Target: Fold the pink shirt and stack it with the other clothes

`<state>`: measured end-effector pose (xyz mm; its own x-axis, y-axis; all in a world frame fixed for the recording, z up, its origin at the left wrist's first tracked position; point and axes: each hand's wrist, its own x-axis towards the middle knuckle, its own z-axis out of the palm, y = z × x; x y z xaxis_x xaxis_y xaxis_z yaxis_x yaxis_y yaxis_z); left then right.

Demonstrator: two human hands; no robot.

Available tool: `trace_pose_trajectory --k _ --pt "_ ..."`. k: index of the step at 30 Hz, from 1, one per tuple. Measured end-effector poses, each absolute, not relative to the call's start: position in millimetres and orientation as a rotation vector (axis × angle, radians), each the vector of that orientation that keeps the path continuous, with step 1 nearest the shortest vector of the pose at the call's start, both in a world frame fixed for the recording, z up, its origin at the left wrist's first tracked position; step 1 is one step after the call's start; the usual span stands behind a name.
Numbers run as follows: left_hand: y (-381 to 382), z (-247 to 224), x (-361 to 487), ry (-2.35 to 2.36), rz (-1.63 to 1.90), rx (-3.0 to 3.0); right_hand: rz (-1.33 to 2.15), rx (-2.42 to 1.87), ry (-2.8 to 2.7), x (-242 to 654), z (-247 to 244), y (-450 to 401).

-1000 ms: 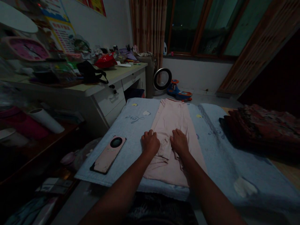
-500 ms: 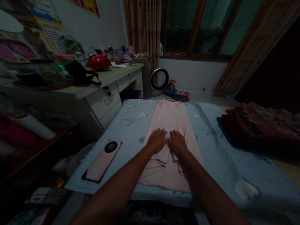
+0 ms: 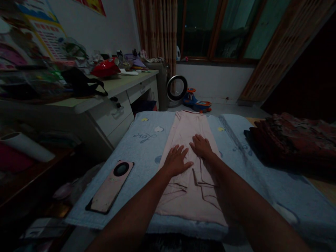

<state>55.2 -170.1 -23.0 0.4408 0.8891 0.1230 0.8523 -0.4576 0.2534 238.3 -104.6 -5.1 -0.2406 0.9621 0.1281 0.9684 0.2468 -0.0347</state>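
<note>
A pale pink shirt [image 3: 181, 131] with dark piping lies folded into a long strip on a light blue blanket [image 3: 143, 147], its collar at the far end. My left hand [image 3: 176, 161] rests flat on the shirt's middle, fingers spread and thumb out. Slightly farther away, my right hand [image 3: 201, 147] presses on the shirt's right half with fingers extended. Both piped cuffs lie near the shirt's lower part, between and below my hands. To the left sits a phone [image 3: 110, 187] in a pink case, its round camera block facing up.
Dark folded clothes [image 3: 294, 143] are stacked on the right. A desk [image 3: 123, 82] crowded with objects stands at the left. Beyond the blanket are an open round washer door [image 3: 176, 88] and a blue and orange ride-on toy [image 3: 196, 102].
My hands were close together at the shirt's middle and have moved apart. The right hand slid up and rightward, and the left hand spread its fingers. The view shifted slightly.
</note>
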Motion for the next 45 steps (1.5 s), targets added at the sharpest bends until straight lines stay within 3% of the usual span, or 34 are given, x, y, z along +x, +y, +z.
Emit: trace_pose_trajectory --k 10,19,27,45 --pt "-171.6 -18.6 55.4 1.538 0.312 2.534 0.005 -2.08 -2.265 251.4 -4.6 -98.5" --pt "-169.7 -22.2 56.1 1.547 0.353 2.571 -0.105 -1.755 -2.387 236.5 -2.3 -182.7" --pt "-188.6 -4.1 55.0 1.507 0.485 2.646 0.022 -1.65 -2.39 241.9 -6.8 -194.5" --pt "-242.0 -12.8 58.9 1.471 0.56 2.656 -0.146 -1.622 -2.363 221.0 1.3 -246.5"
